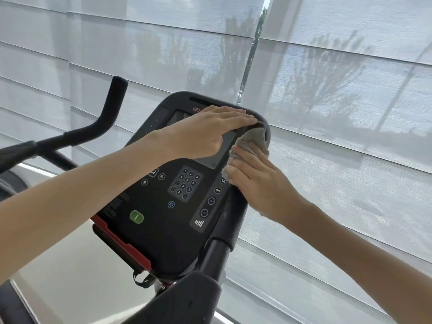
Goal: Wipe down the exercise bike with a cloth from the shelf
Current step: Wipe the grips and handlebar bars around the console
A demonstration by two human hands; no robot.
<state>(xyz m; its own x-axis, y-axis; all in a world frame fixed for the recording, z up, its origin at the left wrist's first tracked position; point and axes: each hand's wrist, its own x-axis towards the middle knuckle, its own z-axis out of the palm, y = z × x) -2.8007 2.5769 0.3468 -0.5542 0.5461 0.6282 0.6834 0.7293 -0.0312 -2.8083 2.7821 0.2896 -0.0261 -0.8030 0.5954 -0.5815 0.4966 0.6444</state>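
Looking down on the black console [163, 230] of the exercise bike [218, 253], tilted up toward the camera, in front of pale window blinds [350, 90] with tree shadows behind. Left grip [205, 132] laid palm-down across the top of the console, with fingers straight and close together, covering part of the upper screen [218, 152] and reaching toward the upper right corner; flat and relaxed, clasping nothing. Right grip [259, 183] at the console's right edge, fingers curled round a bunched grey cloth [251, 140] and pressing it against the black rim. Cloth wadded at the upper right corner of the console, between the right fingers and the rim, just below the left fingertips; cannot tell whether touching them. Both forearms bare, coming in from the lower left and lower right and nearly meeting over the console. Below the left grip, a grey number keypad [185, 183] near the middle of the panel, and a green button [136, 217] lower down and to the left. Along the right side, a column of round buttons [211, 201] just beside the right knuckles. A red strip [121, 242] along the console's lower left edge. Out to the left, well apart from both grips, a black handlebar [109, 113] bending upward to a rounded end. Pale floor visible beneath the console and the left forearm.
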